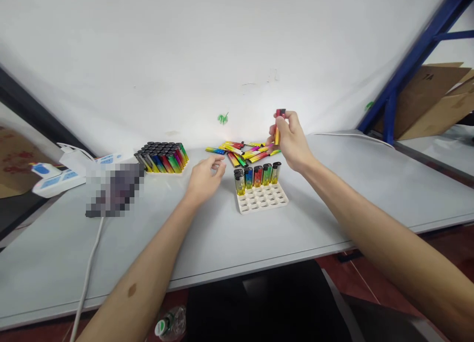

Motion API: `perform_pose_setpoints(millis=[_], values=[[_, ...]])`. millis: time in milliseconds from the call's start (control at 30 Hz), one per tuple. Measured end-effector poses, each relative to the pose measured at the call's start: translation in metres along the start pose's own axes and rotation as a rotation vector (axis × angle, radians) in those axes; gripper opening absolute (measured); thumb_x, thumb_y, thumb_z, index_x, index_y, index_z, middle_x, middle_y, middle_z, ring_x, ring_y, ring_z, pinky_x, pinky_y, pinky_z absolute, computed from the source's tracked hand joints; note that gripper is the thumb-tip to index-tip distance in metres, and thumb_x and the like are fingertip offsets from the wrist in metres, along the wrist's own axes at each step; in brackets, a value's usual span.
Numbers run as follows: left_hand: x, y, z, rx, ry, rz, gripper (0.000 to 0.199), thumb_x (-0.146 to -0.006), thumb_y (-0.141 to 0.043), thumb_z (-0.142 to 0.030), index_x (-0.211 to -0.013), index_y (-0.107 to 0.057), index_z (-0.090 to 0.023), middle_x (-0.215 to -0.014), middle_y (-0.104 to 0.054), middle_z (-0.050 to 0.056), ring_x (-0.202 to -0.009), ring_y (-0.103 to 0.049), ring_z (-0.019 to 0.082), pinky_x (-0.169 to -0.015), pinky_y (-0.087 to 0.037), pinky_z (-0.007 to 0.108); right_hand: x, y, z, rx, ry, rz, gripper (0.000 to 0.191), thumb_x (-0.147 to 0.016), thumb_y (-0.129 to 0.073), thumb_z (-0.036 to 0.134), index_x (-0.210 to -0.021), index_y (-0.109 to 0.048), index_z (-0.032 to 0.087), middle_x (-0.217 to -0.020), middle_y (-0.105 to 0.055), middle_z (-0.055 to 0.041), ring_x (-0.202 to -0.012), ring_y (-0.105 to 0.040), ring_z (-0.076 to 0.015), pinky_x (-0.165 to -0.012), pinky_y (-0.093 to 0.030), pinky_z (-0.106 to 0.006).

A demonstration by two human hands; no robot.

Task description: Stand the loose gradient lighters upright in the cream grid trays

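My right hand (pixel 291 137) is raised above the table, its fingers and thumb wrapped round a red and yellow lighter (pixel 277 129) held upright. My left hand (pixel 207 178) hovers low over the table with fingers loosely bent and apart, holding nothing visible. Just beyond its fingertips lies a blue and yellow lighter (pixel 215 150), at the edge of a loose pile of colourful lighters (pixel 255 154). Between my hands stands a white tray (pixel 263 199) with rows of slots. Several lighters (pixel 258 176) stand upright along its far rows; the nearer slots hold none.
A second block of upright lighters (pixel 163 157) stands at the back left. Farther left are a white power strip (pixel 55 183), a pixelated dark object (pixel 116 191) and its cable (pixel 91 263). A white wall (pixel 177 60) rises behind; cardboard boxes (pixel 425 100) stand at right.
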State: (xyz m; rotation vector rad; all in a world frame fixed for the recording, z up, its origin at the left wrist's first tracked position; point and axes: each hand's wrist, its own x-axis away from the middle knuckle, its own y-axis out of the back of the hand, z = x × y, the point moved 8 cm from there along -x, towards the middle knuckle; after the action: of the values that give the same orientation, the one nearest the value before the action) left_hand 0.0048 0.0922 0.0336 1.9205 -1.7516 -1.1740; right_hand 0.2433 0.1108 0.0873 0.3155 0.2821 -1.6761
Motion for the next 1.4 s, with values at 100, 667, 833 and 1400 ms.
perform_pose_setpoints(millis=[100,667,833,1400], values=[[0.000,-0.013,-0.005,-0.258,-0.137,0.079,0.034,-0.096,-0.048,-0.029,-0.122,-0.068,-0.019,-0.118,-0.073,0.010,-0.116,-0.059,0.029,-0.103,-0.047,0.044,0.000,0.031,-0.023,0.007,-0.068,0.036,0.030,-0.095,-0.058,0.051,-0.111,-0.046,0.030,-0.090,-0.060,0.0016,-0.074,-0.060,-0.0130,-0.056,-0.049,-0.021],[-0.005,-0.048,-0.010,-0.496,-0.362,0.294,0.057,-0.087,-0.047,-0.014,-0.143,-0.054,-0.023,-0.152,-0.053,0.007,-0.135,-0.048,0.030,-0.110,-0.044,0.049,0.019,0.035,-0.086,-0.120,-0.511,0.066,0.058,-0.096,-0.039,0.065,-0.058,-0.037,0.021,-0.047,-0.023,0.0078,-0.039,-0.015,-0.0058,-0.038,-0.011,-0.021],[-0.001,-0.036,-0.010,-0.523,-0.279,0.225,0.033,-0.090,-0.048,-0.019,-0.117,-0.064,-0.023,-0.126,-0.063,0.010,-0.119,-0.058,0.030,-0.099,-0.049,0.046,0.019,0.035,-0.088,-0.112,-0.493,0.077,0.049,-0.097,-0.038,0.053,-0.059,-0.034,0.022,-0.047,-0.023,0.0079,-0.038,-0.013,-0.0059,-0.037,-0.010,-0.021],[-0.003,-0.012,0.004,-0.483,-0.162,0.090,0.018,-0.095,-0.045,-0.031,-0.093,-0.060,-0.022,-0.099,-0.067,0.009,-0.104,-0.060,0.028,-0.091,-0.048,0.043,0.020,0.041,-0.086,-0.213,-0.425,-0.042,0.051,-0.096,-0.047,0.066,-0.076,-0.055,0.020,-0.057,-0.047,0.0036,-0.044,-0.046,-0.0096,-0.046,-0.044,-0.023]])
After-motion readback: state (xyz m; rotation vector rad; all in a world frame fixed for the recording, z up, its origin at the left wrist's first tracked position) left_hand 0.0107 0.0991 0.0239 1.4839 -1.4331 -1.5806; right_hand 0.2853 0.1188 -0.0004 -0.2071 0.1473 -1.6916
